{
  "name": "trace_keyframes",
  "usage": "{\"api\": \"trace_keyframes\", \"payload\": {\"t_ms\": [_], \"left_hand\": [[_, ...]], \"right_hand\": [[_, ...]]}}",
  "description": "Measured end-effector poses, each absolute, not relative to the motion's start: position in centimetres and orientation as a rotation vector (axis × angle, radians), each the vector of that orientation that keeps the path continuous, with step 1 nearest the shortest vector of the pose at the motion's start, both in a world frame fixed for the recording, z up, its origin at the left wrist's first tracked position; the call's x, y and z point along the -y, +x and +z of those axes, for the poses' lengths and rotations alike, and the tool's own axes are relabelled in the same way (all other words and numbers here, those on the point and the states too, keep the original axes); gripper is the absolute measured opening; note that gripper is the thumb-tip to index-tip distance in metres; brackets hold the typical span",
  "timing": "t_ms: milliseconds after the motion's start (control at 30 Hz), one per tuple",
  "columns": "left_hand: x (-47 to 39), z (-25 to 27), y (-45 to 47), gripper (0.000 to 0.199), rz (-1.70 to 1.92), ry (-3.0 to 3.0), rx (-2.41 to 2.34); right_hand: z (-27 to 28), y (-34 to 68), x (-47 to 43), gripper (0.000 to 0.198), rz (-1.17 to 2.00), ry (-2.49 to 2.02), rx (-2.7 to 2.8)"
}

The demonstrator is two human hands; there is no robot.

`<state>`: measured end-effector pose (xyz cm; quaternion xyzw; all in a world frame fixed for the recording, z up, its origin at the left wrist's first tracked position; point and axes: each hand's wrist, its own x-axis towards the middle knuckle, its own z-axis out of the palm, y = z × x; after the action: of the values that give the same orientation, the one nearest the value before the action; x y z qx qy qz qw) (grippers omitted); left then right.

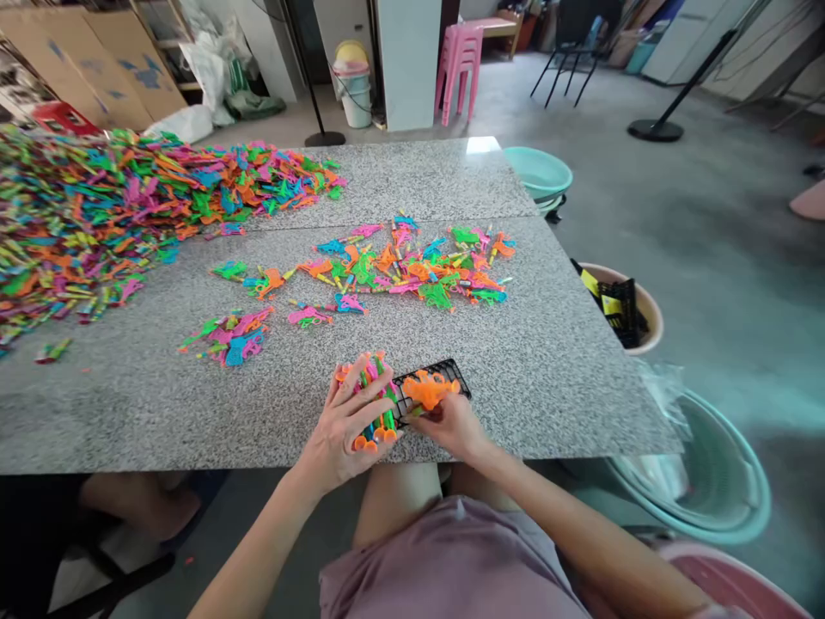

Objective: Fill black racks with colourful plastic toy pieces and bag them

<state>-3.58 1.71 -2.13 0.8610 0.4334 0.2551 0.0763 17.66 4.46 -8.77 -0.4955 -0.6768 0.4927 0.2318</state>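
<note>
A small black plastic basket with a grid of openings stands near the table's front edge. Over its left part, my left hand wraps round a row of colourful toy pieces with round orange ends. How far these sit in the basket is hidden by my fingers. My right hand pinches an orange toy gun above the right part of the basket. Its fingertips are partly hidden beneath the toy. Farther off lies a loose group of toy guns in pink, green, blue and orange.
A large heap of toy guns covers the speckled stone table at the back left. A smaller cluster lies nearer. Beyond the right edge stand a tub of black baskets and a turquoise basket. Someone's leg shows below left.
</note>
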Motion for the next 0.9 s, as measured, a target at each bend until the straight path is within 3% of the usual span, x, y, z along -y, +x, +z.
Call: {"api": "trace_keyframes", "payload": {"t_ms": [100, 200, 400, 533, 733, 833, 900], "left_hand": [[-1.7, -2.2, -3.6, 0.02, 0.76, 2.575, -1.314], [-1.6, -2.2, -3.4, 0.019, 0.797, 2.56, -1.339], [-1.4, -2.1, -2.8, 0.051, 0.714, 2.582, -1.387], [-1.4, -1.9, -3.8, 0.043, 0.606, 2.648, -1.384], [-1.2, 0.5, -5.0, 0.077, 0.257, 2.757, -1.223], [-0.7, 0.8, -3.9, 0.069, 0.326, 2.918, -1.363], [-0.4, 0.2, -2.8, 0.052, 0.508, 2.984, -1.489]], "right_hand": [[-8.6, 16.1, -4.2, 0.009, 1.041, -1.412, 2.135], [-7.3, 15.4, -5.3, 0.008, 0.922, -1.419, 2.381], [-6.2, 14.6, -4.3, 0.021, 0.898, -1.365, 2.506], [-7.0, 16.9, -7.9, 0.023, 1.063, -1.213, 2.417], [-6.8, 20.0, -17.3, 0.045, 0.413, -1.683, 2.221], [-7.3, 18.5, -16.5, 0.043, 0.389, -1.743, 2.386], [-7.1, 17.7, -15.3, 0.033, 0.379, -1.711, 2.472]]}}
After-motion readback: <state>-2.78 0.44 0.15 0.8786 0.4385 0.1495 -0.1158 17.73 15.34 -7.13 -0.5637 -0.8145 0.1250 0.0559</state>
